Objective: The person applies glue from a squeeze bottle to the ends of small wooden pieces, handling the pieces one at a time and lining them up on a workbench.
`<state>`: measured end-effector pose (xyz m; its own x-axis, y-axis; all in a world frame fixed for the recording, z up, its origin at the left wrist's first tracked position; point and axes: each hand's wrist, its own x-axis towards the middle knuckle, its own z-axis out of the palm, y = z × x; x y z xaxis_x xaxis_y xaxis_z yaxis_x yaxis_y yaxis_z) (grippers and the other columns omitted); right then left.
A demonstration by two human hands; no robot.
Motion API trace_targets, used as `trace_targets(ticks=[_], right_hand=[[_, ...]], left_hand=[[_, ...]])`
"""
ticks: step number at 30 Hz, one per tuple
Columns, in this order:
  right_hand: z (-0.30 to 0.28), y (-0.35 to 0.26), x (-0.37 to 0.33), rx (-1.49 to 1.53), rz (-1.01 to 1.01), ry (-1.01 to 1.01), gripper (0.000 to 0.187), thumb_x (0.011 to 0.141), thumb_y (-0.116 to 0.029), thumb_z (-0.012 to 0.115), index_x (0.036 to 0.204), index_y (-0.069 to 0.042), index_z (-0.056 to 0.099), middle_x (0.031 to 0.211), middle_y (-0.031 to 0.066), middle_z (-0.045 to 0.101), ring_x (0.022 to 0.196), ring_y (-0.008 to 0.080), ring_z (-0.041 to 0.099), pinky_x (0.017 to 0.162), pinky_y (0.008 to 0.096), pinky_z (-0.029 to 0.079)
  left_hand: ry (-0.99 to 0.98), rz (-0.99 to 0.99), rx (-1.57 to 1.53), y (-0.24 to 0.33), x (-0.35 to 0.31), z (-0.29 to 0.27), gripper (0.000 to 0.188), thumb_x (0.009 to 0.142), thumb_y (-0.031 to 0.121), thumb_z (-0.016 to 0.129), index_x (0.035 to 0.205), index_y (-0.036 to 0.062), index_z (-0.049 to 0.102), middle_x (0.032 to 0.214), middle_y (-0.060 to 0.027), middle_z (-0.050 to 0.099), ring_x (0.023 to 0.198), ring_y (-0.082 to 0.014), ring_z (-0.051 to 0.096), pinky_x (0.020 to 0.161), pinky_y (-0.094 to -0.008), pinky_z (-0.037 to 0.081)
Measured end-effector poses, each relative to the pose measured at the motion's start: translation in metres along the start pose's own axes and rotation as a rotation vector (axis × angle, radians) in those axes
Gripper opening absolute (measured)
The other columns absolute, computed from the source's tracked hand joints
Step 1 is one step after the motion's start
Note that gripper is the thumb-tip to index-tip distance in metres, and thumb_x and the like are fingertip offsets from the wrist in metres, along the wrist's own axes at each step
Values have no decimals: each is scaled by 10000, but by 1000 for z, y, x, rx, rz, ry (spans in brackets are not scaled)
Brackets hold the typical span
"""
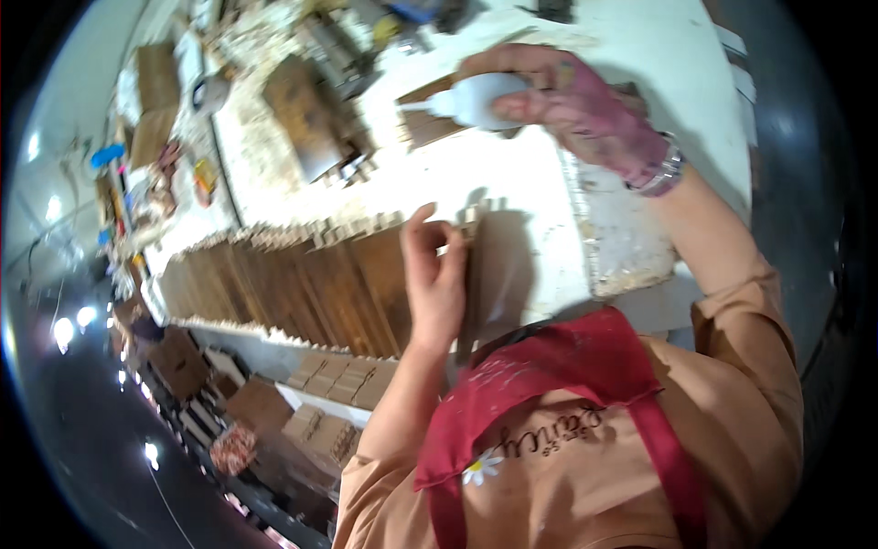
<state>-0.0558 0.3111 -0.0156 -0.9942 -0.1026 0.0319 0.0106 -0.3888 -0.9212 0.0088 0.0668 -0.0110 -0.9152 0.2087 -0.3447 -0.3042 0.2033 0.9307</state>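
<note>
My right hand (585,105), in a stained pinkish glove, is wrapped round a white squeeze bottle (480,99). The bottle lies tilted on its side in the air, its thin nozzle pointing left. Below it and to the left, my bare left hand (434,284) has thumb and forefinger curled together at the edge of an upright wooden board (473,274). That board stands at the right end of a long row of brown wooden boards (302,288) with jagged ends. The rest of the left fingers are partly hidden.
A flat dark wooden piece (430,126) lies behind the bottle. Farther left stand a brown wooden block (306,110), a tape roll (210,93) and a cardboard box (154,91). A whitish, glue-crusted slab (626,229) is under my right forearm. Cartons (343,380) sit below the table edge.
</note>
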Motion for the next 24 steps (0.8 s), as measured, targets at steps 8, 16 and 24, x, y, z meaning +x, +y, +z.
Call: trace_targets(ticks=[8, 16, 24], right_hand=[[-2, -8, -5, 61, 43, -8, 357, 837, -89, 697, 1184, -46, 626, 1007, 31, 668, 907, 79, 606, 785, 230, 507], [2, -9, -3, 137, 121, -8, 456, 833, -168, 699, 1220, 35, 569, 1066, 65, 640, 859, 60, 579, 740, 207, 480], [-5, -11, 0, 39, 164, -50, 673, 833, -414, 711, 1259, 60, 495, 1277, 134, 534, 1036, 150, 594, 857, 264, 518]], left_hand=[[7, -24, 34, 7, -2, 5, 391, 956, 14, 497, 1328, 87, 399, 1006, -1, 501, 908, -80, 453, 843, -215, 369], [37, -59, 25, 13, -3, 8, 400, 950, 30, 512, 1325, 88, 389, 1011, -9, 497, 896, -83, 445, 834, -213, 356], [12, -46, -90, 6, -4, 6, 431, 936, 9, 512, 1338, 84, 376, 1027, -19, 502, 904, -91, 444, 830, -215, 344]])
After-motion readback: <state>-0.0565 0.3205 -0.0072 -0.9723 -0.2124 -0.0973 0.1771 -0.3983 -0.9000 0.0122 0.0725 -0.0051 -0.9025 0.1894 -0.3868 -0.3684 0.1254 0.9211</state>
